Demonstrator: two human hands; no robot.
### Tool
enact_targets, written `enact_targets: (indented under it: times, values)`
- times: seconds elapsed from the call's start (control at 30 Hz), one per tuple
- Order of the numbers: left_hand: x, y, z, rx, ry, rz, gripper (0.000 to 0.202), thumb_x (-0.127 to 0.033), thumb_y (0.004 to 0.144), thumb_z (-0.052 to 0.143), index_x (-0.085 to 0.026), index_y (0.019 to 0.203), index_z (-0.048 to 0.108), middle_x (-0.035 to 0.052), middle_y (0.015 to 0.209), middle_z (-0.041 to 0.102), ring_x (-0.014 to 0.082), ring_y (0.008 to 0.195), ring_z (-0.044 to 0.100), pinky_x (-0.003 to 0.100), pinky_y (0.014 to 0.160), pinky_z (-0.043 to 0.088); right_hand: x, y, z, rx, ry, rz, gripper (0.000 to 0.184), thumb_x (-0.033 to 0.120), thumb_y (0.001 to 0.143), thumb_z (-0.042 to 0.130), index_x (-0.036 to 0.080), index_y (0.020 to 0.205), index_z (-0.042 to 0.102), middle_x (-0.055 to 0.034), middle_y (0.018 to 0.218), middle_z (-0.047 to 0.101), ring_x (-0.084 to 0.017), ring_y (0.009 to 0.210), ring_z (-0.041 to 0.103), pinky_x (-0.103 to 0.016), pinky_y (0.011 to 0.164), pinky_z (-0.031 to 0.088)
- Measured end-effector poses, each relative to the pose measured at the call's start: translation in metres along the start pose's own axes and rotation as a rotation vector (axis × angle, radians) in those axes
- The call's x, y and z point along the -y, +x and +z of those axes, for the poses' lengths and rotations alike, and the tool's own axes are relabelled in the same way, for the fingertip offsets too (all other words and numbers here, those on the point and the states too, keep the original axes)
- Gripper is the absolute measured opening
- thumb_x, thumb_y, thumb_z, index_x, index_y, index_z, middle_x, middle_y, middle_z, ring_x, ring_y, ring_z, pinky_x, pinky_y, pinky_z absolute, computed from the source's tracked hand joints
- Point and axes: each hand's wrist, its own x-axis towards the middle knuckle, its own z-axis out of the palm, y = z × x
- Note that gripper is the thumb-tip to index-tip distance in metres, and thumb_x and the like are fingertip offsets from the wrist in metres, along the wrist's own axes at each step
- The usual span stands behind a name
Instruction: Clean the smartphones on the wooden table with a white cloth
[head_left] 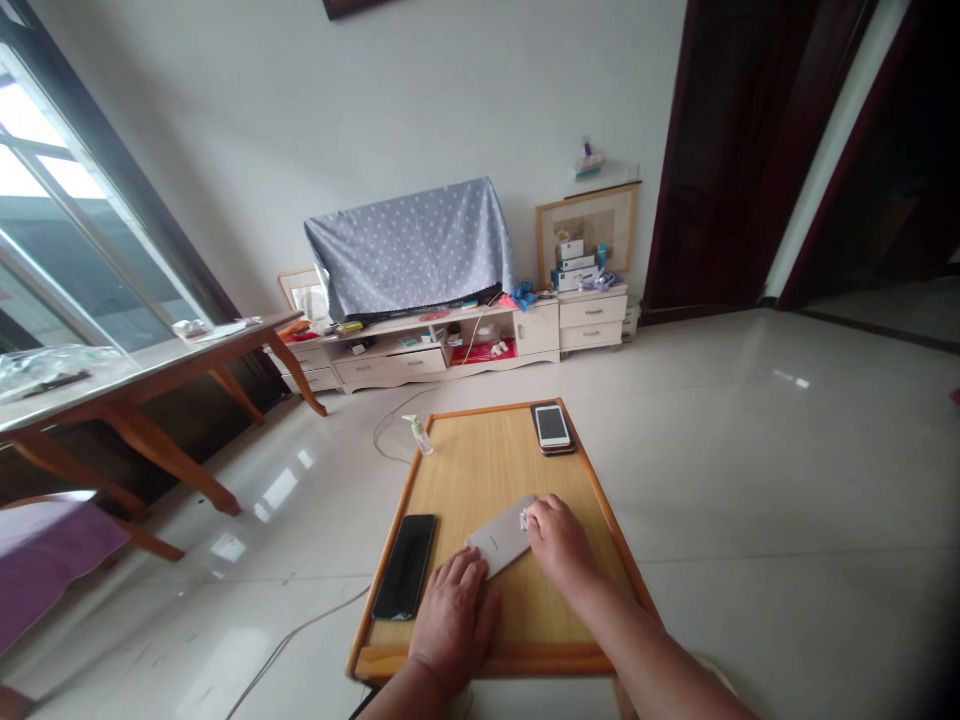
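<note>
Because its exposed back looks smooth and rigid, the pale phone [501, 536] can be judged light, stiff and rather slippery, with a fragile face probably hidden beneath; it would best be held by its two long edges. It is laid back up on the near half of the bench [472, 450] and is touched at one end by the left hand [454, 605], which is rested flat and clamped on nothing. At the opposite end, a small white piece [524, 519] is pinched in the right hand [559, 540] – its material cannot be told. Counted besides are one black phone [405, 567] along the bench's left edge and one pump bottle [422, 437] near the bench's far left corner. At the bench's far right corner, one white-faced phone [552, 426] is stacked on at least one darker item – the exact number is hidden.
</note>
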Motion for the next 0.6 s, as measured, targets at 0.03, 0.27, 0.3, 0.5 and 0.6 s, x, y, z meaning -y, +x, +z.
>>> enact_targets:
  times: [0.03,0.27,0.3,0.5,0.6]
  values:
    - [0.0,0.0,-0.001,-0.001,0.0,0.005,0.029,-0.037,0.096,0.049,-0.028,0.119,0.065,0.0105,0.131,0.064,0.0287,0.13,0.055,0.05,0.111,0.045,0.005,-0.004,0.002,0.024,-0.032,-0.041,0.023,0.017,0.092,0.046,0.02,0.088,0.068,-0.0095,0.1,0.066,-0.024,0.098,0.059,-0.034,0.089,0.045]
    - [0.004,0.0,-0.004,-0.01,0.021,0.011,0.028,-0.034,0.095,0.051,-0.028,0.118,0.065,0.0106,0.13,0.065,0.0294,0.127,0.057,0.052,0.106,0.047,0.027,-0.031,0.008,0.154,-0.248,-0.208,0.039,0.022,0.093,0.053,0.025,0.129,0.066,-0.0089,0.14,0.061,-0.033,0.137,0.043,-0.052,0.114,0.032]
    - [0.005,0.0,-0.003,-0.011,0.023,0.012,0.028,-0.034,0.095,0.05,-0.028,0.118,0.065,0.0107,0.13,0.065,0.0293,0.126,0.058,0.052,0.106,0.046,0.025,-0.031,0.007,0.159,-0.273,-0.211,0.04,0.023,0.094,0.051,0.024,0.132,0.064,-0.0099,0.144,0.059,-0.033,0.141,0.04,-0.054,0.116,0.029]
    - [0.011,0.0,0.002,-0.008,0.043,0.019,0.029,-0.029,0.097,0.047,-0.027,0.119,0.065,0.0103,0.137,0.062,0.0285,0.127,0.056,0.052,0.106,0.047,0.019,-0.035,0.009,0.16,-0.286,-0.226,0.044,0.028,0.102,0.041,0.018,0.141,0.058,-0.0162,0.152,0.049,-0.032,0.145,0.039,-0.056,0.121,0.024]
    - [0.012,0.0,0.003,-0.014,0.052,0.056,0.03,-0.026,0.095,0.048,-0.026,0.12,0.065,0.0106,0.134,0.063,0.0287,0.128,0.056,0.053,0.107,0.047,0.027,-0.048,0.015,0.238,-0.213,-0.28,0.046,0.039,0.103,0.042,0.024,0.145,0.055,-0.0108,0.156,0.045,-0.032,0.149,0.031,-0.054,0.122,0.025]
